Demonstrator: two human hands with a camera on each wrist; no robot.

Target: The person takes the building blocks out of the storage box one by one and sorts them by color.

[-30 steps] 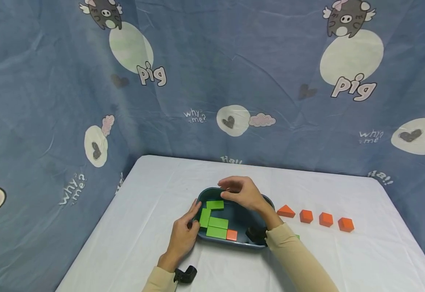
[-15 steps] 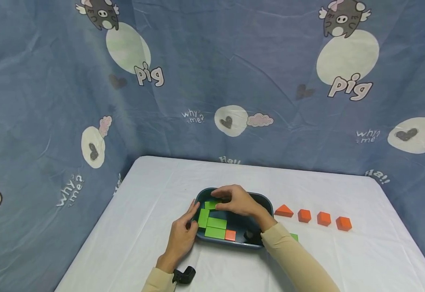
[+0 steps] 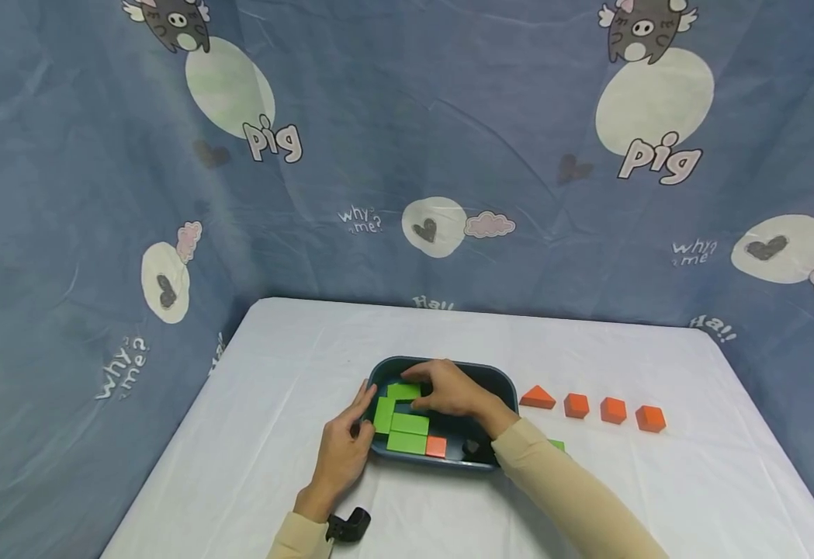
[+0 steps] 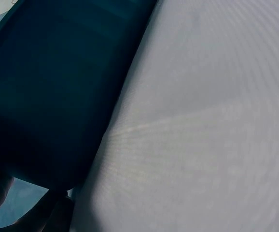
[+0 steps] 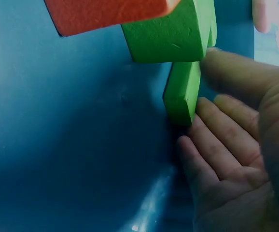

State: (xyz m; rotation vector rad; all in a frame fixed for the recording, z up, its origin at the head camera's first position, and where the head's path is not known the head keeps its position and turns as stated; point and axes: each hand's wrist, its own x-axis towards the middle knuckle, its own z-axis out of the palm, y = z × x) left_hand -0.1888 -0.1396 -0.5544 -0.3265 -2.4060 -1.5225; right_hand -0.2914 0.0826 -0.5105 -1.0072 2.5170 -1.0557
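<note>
At the left end of a dark blue-green tray [image 3: 448,465], my left hand [image 3: 340,454] touches the rim with thumb and fingers extended. The left wrist view shows the tray's outer wall [image 4: 57,87] with fingertips at its end. My right hand [image 3: 452,388] reaches into the tray, thumb and fingers spread about a green block [image 3: 403,391] near the back wall. In the right wrist view the fingers [image 5: 221,135] lie close beside that green block [image 5: 184,92]. Several other green blocks [image 3: 407,442] and one orange block [image 3: 436,446] sit along the tray's left and front.
On the white table to the right stand an orange triangular block [image 3: 538,397] and several orange cube-like blocks [image 3: 614,411] in a row. Part of a green block [image 3: 557,445] shows beside the right sleeve. A blue printed cloth [image 3: 351,155] hangs behind the table.
My right hand has come down and its fingers have moved to the back green block. The left hand stays at the tray's end. The whole head view has shifted slightly.
</note>
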